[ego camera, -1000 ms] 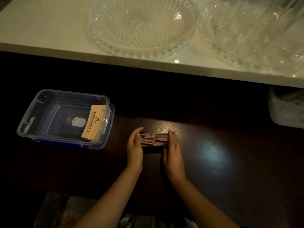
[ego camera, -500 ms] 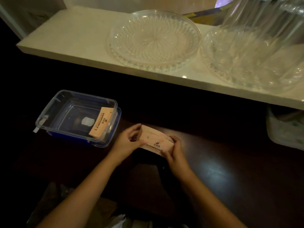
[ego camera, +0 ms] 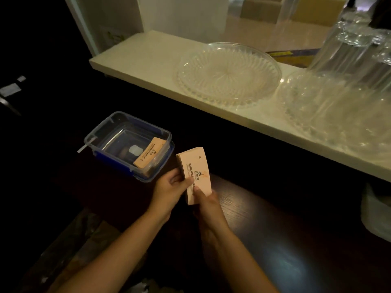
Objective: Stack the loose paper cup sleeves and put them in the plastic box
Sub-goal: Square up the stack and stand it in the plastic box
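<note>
sleeve stack (ego camera: 195, 174) lifted, turned upright, nearer box (ego camera: 129, 144)

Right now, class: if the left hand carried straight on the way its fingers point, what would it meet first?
The left hand points right, already pressing the stack of sleeves; the right hand is likely next, though depth is unclear.

A thick stack of flattened, pale peach paper cup sleeves (ego camera: 195, 174) is standing nearly on end above the dark table, its printed face with dark lettering and a small logo showing, and it is hanging just beside the right corner of the plastic box (ego camera: 118, 132). The box, clear-walled with blue clips at its rim, is sitting open and upright on the table. One loose sleeve (ego camera: 148, 153) of the same peach colour is leaning inside the box against its right wall.
</note>
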`<state>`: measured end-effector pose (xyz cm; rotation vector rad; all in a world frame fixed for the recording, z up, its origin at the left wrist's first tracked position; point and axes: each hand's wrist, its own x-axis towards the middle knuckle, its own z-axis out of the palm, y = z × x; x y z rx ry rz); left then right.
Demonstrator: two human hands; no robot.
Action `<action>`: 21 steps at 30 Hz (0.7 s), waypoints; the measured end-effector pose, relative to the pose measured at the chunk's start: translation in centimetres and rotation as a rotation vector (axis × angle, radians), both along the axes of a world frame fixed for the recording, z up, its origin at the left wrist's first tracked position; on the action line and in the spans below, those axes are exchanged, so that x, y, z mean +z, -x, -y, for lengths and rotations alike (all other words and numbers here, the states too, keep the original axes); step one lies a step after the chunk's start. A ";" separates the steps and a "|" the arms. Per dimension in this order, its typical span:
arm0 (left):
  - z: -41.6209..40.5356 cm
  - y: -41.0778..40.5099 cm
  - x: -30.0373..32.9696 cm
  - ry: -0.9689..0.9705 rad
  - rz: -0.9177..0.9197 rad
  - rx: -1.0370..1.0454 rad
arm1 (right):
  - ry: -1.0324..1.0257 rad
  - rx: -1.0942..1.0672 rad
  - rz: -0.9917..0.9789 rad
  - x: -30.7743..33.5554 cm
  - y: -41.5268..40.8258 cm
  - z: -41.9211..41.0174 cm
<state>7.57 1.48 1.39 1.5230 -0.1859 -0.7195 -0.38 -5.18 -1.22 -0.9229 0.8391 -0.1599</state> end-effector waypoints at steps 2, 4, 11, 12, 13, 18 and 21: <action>-0.9 -1.2 0.6 -0.020 0.004 0.021 | 0.016 0.075 -0.002 0.2 -0.6 -0.4; -1.7 -3.0 1.2 -0.024 -0.025 0.023 | 0.037 0.158 0.011 0.7 -0.8 -0.3; -3.7 -10.7 2.0 -0.007 -0.122 -0.139 | 0.209 0.165 0.117 3.8 -4.7 1.5; -3.8 -11.8 1.9 -0.014 -0.124 -0.161 | 0.217 0.166 0.136 4.1 -5.7 1.4; -4.0 -13.1 1.7 -0.025 -0.122 -0.180 | 0.222 0.172 0.138 4.3 -6.7 1.1; -5.0 -20.6 1.0 -0.088 -0.119 -0.332 | 0.246 0.083 0.029 4.0 -13.3 -1.5; -6.0 -25.3 1.0 -0.120 -0.166 -0.410 | 0.236 0.012 -0.008 3.7 -17.6 -3.1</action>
